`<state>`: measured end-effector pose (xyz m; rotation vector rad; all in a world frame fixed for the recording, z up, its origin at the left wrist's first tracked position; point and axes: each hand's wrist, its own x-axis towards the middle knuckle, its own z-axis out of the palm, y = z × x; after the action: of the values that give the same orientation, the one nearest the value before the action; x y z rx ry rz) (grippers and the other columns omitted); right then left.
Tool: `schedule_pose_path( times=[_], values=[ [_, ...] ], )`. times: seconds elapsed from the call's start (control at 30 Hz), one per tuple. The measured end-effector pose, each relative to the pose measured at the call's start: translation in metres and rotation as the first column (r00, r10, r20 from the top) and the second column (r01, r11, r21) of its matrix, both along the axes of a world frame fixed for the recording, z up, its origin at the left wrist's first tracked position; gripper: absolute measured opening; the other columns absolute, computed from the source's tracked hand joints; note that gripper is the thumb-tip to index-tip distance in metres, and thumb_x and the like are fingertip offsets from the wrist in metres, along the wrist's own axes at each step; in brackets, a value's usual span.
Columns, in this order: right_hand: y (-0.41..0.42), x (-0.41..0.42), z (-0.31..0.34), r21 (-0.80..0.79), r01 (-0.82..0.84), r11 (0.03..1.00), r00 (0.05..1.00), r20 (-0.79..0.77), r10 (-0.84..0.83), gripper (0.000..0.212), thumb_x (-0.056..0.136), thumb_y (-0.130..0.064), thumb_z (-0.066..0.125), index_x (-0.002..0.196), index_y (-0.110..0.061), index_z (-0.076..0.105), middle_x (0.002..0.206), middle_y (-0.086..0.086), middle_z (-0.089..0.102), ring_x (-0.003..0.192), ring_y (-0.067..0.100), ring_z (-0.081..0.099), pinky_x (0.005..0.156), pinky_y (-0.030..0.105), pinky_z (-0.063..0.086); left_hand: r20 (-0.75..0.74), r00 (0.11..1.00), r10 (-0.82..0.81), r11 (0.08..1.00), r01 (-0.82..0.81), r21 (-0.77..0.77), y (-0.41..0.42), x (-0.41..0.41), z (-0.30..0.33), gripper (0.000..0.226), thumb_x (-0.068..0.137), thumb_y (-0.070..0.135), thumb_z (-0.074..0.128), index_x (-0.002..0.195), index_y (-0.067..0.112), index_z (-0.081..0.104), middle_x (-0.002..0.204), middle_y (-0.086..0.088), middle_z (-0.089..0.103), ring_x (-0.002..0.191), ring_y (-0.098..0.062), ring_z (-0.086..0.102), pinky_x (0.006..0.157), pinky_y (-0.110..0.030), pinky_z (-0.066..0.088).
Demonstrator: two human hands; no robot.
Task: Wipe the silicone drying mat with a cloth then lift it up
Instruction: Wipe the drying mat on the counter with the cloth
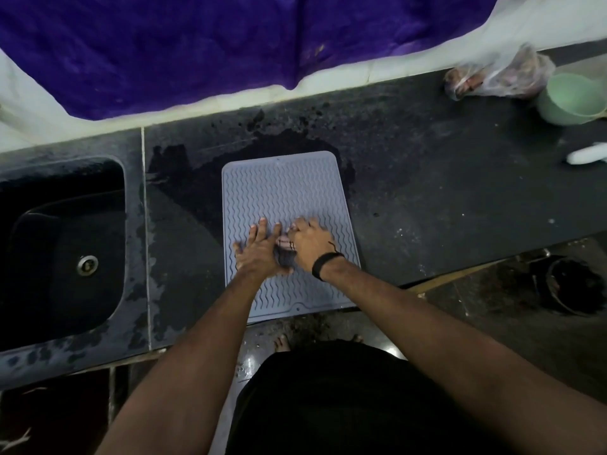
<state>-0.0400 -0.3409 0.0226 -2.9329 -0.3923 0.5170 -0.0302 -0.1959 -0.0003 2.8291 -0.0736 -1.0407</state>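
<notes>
I see the grey silicone drying mat [285, 205] lying flat on the dark counter [443, 192], about in the middle of its length. The near short edge of the mat reaches over the front edge of the counter a little, and the far short edge stops well before the back edge. The counter around the far end of the mat looks wet, with a dark patch.

My left hand [259, 254] rests on the near half of the mat, close to its left long edge. The fingers are straight and spread, the palm is pressed flat on the wavy ribs, and it holds nothing.

My right hand [310, 243] is just beside the left one, also on the near half of the mat, more to the middle. Its fingers are curled around a small bunched pinkish cloth [285, 242], which shows between the two hands and touches the mat. There is a black band [323, 262] on the right wrist.

At the left end of the counter there is a dark sink [19, 224] with a metal drain [87, 265]. Near the right back corner I see a green cup [571, 100] and, touching it, a crumpled clear plastic bag [499, 75]. A white object [588, 155] lies at the right edge of the view; I cannot tell what it is. A purple fabric [197, 44] hangs behind the back edge.
</notes>
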Motion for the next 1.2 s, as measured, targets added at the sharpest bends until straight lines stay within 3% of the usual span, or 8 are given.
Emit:
schedule_pose_path(
  times=[0.13, 0.3, 0.43, 0.53, 0.83, 0.97, 1.03, 1.2],
  values=[
    [-0.019, -0.036, 0.003, 0.016, -0.035, 0.999, 0.999, -0.034, 0.035, 0.050, 0.087, -0.025, 0.061, 0.136, -0.019, 0.053, 0.149, 0.005, 0.037, 0.135, 0.029, 0.032, 0.106, 0.045, 0.036, -0.005, 1.000, -0.004, 1.000, 0.004, 0.010, -0.002, -0.001, 0.001, 0.124, 0.080, 0.058, 0.080, 0.163, 0.038, -0.012, 0.168, 0.003, -0.030, 0.157, -0.023, -0.020, 0.124, -0.061, 0.001],
    [-0.048, -0.036, 0.018, 0.031, 0.031, 0.999, 0.996, -0.085, -0.029, 0.038, 0.084, -0.023, 0.061, 0.122, -0.022, 0.065, 0.128, 0.004, 0.054, 0.121, 0.027, 0.045, 0.098, 0.042, 0.046, 0.000, 1.000, -0.008, 1.000, 0.008, 0.000, -0.001, 0.000, 0.003, 0.123, 0.081, 0.060, 0.078, 0.163, 0.037, -0.011, 0.168, 0.002, -0.030, 0.157, -0.025, -0.020, 0.124, -0.061, -0.001],
    [-0.072, -0.002, 0.018, 0.032, 0.187, 0.982, 0.979, 0.070, -0.189, 0.048, 0.081, -0.019, 0.065, 0.129, -0.020, 0.059, 0.132, 0.003, 0.051, 0.121, 0.026, 0.042, 0.096, 0.040, 0.045, -0.005, 1.000, -0.005, 1.000, 0.005, 0.000, -0.002, 0.001, 0.005, 0.124, 0.081, 0.057, 0.080, 0.164, 0.034, -0.010, 0.168, 0.000, -0.028, 0.157, -0.027, -0.018, 0.123, -0.062, -0.002],
    [-0.080, 0.009, 0.010, -0.039, 0.238, 0.971, 0.971, -0.003, -0.238, 0.051, 0.082, -0.028, 0.069, 0.132, -0.021, 0.057, 0.139, 0.002, 0.044, 0.125, 0.027, 0.038, 0.098, 0.041, 0.043, -0.013, 1.000, -0.002, 1.000, 0.002, 0.022, -0.006, 0.002, 0.008, 0.125, 0.080, 0.056, 0.081, 0.164, 0.033, -0.009, 0.169, -0.001, -0.027, 0.157, -0.027, -0.018, 0.123, -0.063, -0.003],
    [-0.082, -0.054, 0.008, -0.161, 0.111, 0.981, 0.993, -0.026, -0.116, 0.049, 0.084, -0.042, 0.065, 0.128, -0.021, 0.058, 0.139, 0.004, 0.043, 0.122, 0.027, 0.041, 0.096, 0.041, 0.043, -0.018, 1.000, 0.011, 0.999, -0.010, 0.040, -0.010, 0.001, 0.010, 0.125, 0.080, 0.054, 0.082, 0.164, 0.034, -0.008, 0.169, 0.000, -0.026, 0.157, -0.027, -0.018, 0.123, -0.065, -0.002],
    [-0.077, -0.041, 0.021, -0.167, 0.091, 0.982, 0.992, -0.068, -0.104, 0.037, 0.084, -0.034, 0.064, 0.117, -0.016, 0.065, 0.123, 0.006, 0.053, 0.116, 0.025, 0.046, 0.090, 0.038, 0.046, -0.019, 1.000, 0.017, 0.999, -0.016, 0.033, -0.011, 0.000, 0.011, 0.125, 0.080, 0.053, 0.083, 0.164, 0.034, -0.008, 0.169, 0.000, -0.026, 0.157, -0.027, -0.018, 0.123, -0.066, -0.003],
    [-0.065, -0.018, 0.026, -0.146, 0.098, 0.984, 0.995, 0.013, -0.097, 0.032, 0.084, -0.029, 0.062, 0.113, -0.015, 0.066, 0.118, 0.007, 0.056, 0.114, 0.026, 0.047, 0.087, 0.037, 0.046, -0.014, 1.000, 0.021, 0.999, -0.021, 0.037, -0.012, 0.000, 0.012, 0.126, 0.079, 0.053, 0.083, 0.164, 0.034, -0.008, 0.169, 0.000, -0.026, 0.157, -0.027, -0.018, 0.123, -0.066, -0.002],
    [-0.029, 0.021, 0.017, -0.026, 0.101, 0.995, 0.993, 0.061, -0.099, 0.046, 0.085, -0.019, 0.061, 0.130, -0.016, 0.057, 0.139, 0.007, 0.045, 0.128, 0.029, 0.038, 0.101, 0.041, 0.040, -0.005, 0.999, 0.035, 0.999, -0.035, 0.028, -0.013, 0.001, 0.011, 0.126, 0.078, 0.051, 0.085, 0.164, 0.036, -0.007, 0.169, 0.002, -0.025, 0.157, -0.028, -0.018, 0.122, -0.067, -0.003]
  ],
)
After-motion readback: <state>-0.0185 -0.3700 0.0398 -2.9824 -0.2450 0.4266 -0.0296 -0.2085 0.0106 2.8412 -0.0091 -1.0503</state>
